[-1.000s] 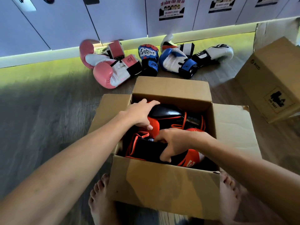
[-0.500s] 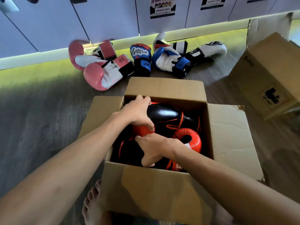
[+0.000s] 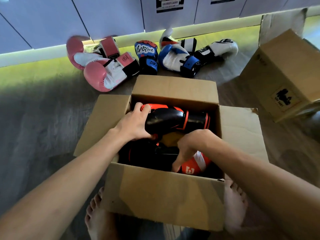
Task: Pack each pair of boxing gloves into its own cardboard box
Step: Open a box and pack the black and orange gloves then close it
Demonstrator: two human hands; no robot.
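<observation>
An open cardboard box (image 3: pixel 164 193) stands on the floor in front of me, flaps spread. Inside lie two black and orange boxing gloves. My left hand (image 3: pixel 134 123) grips the padded end of the upper glove (image 3: pixel 173 118), which lies across the far side of the box. My right hand (image 3: pixel 190 146) reaches down into the near side, its fingers bent over the lower glove (image 3: pixel 152 155) next to that glove's orange and white cuff (image 3: pixel 194 165). On the floor behind the box lie a pink pair (image 3: pixel 103 75), a blue pair (image 3: pixel 174 58) and a white and black pair (image 3: pixel 223 47).
A second cardboard box (image 3: pixel 284 75) sits closed at the right, with a further piece of cardboard behind it. My bare feet (image 3: pixel 97 215) flank the near side of the open box. Grey cabinet doors (image 3: pixel 112 14) line the back wall.
My left hand has lifted and turned the upper glove, which now lies flat across the far side. My right hand has pushed deeper onto the lower glove, and its cuff shows.
</observation>
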